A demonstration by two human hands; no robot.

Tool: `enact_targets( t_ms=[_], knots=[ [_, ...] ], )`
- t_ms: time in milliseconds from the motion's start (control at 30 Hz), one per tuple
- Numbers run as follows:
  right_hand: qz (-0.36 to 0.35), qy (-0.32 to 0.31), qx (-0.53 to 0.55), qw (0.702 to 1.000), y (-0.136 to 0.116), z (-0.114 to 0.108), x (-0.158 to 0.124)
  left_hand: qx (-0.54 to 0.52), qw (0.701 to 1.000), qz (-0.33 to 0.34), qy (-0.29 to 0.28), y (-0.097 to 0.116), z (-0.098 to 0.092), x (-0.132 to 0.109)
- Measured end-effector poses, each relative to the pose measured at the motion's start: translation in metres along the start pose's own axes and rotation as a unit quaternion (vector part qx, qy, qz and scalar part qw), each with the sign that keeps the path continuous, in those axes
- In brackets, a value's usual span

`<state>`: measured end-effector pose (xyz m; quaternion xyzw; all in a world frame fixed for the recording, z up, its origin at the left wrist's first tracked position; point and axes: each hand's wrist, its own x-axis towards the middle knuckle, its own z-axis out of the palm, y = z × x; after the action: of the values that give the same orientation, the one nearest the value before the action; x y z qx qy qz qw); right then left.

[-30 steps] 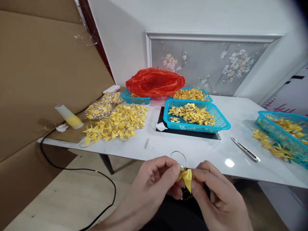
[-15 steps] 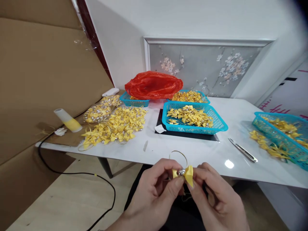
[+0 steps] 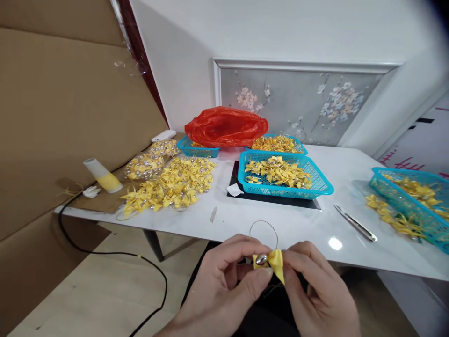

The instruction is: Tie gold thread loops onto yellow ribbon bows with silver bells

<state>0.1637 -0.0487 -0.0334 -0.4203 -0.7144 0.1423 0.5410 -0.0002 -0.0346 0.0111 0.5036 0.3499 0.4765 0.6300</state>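
A small yellow ribbon bow [image 3: 277, 263] with a shiny silver bead [image 3: 261, 260] is held between both hands, just off the table's front edge. My left hand [image 3: 233, 278] pinches its left side by the bead, thumb below and fingers above. My right hand [image 3: 314, 285] is closed on the right side of the bow, at the ribbon's edge. A thin gold cord loop [image 3: 264, 221] rises above the bow. Behind the hands, a blue basket [image 3: 326, 187] holds many similar bows and sits on a black flat board [image 3: 280, 201].
On the white table [image 3: 196, 222] are a heap of yellow bows [image 3: 171, 185], a bagged bunch [image 3: 149, 161], a yellow-white cone [image 3: 103, 175] and metal tweezers [image 3: 356, 223]. A red plastic bag [image 3: 226, 126] covers a rear basket. Another blue basket [image 3: 403, 196] stands right.
The bow has turned slightly and sits a little lower, with the silver bead now showing more fully. The cord loop has shifted right and looks rounder. The camera view has moved slightly.
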Motion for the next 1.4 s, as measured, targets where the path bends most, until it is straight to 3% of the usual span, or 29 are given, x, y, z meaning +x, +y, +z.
enact_targets(
  t_ms=[233,433,600,700,833,1000,1100,1167,1233,1300,1367,1400],
  knots=[
    [-0.04,0.012,-0.043,0.998,0.0,0.001,0.0,0.008,0.999,0.03,0.017,-0.006,-0.004,0.002],
    [0.039,0.024,0.0,0.999,0.0,0.003,-0.002,0.031,0.998,-0.045,0.025,0.006,0.002,0.006],
    [0.103,0.037,-0.04,0.993,0.001,0.002,-0.005,0.055,0.996,-0.031,0.056,0.003,0.004,0.01],
    [-0.026,0.022,-0.128,0.991,0.0,-0.009,0.004,0.109,0.991,0.001,0.083,-0.004,0.002,0.013],
    [-0.187,-0.025,-0.213,0.959,-0.006,-0.021,0.019,0.219,0.971,0.055,0.074,-0.01,0.0,0.014],
    [-0.235,-0.061,-0.229,0.943,-0.011,-0.009,0.03,0.288,0.952,0.095,0.049,-0.009,-0.002,0.013],
    [-0.238,-0.044,-0.231,0.942,-0.015,0.004,0.034,0.255,0.962,0.074,0.059,-0.01,-0.004,0.015],
    [-0.254,-0.01,-0.177,0.951,-0.02,0.011,0.036,0.233,0.967,0.064,0.079,-0.012,-0.008,0.019],
    [-0.221,0.003,-0.065,0.973,-0.026,0.011,0.032,0.226,0.966,0.062,0.106,-0.013,-0.015,0.024],
    [-0.142,-0.035,0.035,0.989,-0.028,0.002,0.023,0.225,0.962,0.067,0.138,-0.014,-0.025,0.029],
    [-0.072,-0.072,0.048,0.994,-0.023,-0.014,0.009,0.23,0.955,0.078,0.168,-0.013,-0.038,0.033],
    [-0.048,-0.034,0.037,0.998,-0.019,-0.024,0.002,0.233,0.952,0.081,0.182,-0.012,-0.045,0.035]
  ],
)
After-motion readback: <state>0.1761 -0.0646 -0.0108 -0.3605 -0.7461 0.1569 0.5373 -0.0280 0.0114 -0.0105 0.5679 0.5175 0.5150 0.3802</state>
